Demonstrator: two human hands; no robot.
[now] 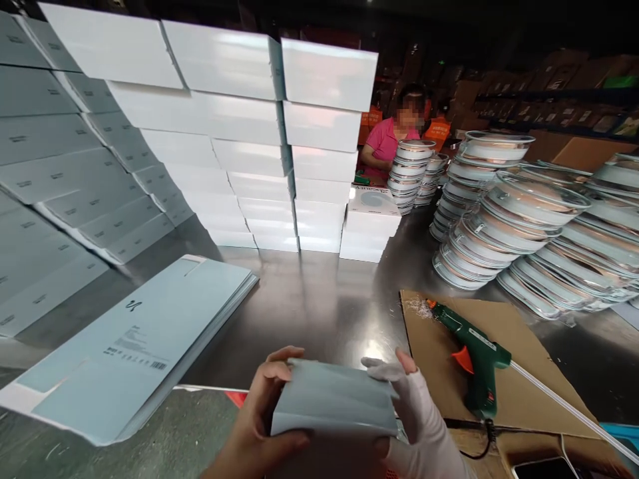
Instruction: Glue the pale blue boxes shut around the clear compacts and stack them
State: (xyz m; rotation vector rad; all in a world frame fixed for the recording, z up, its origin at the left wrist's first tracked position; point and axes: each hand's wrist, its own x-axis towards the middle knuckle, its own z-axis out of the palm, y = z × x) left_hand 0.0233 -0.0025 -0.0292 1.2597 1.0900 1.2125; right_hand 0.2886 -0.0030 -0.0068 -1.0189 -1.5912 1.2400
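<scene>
Low in the middle of the head view, a pale box (334,396) is held up between my two hands, slightly blurred. My left hand (267,416) is bare and wraps the box's left side, thumb on the near face and fingers at the far edge. On the right side, my right hand (417,412) grips it in a white glove with some fingertips uncovered. To the left lies a stack of flat printed carton sheets (170,332) on the metal table. A green glue gun (476,352) with a clear glue stick rests right of my hands.
White boxes (239,120) stand stacked high along the back, with more boxes (60,159) at left. Piles of round clear-rimmed containers (499,226) fill the right. Cardboard (529,319) lies under the glue gun, near a phone (544,469). A person in pink (384,143) sits behind.
</scene>
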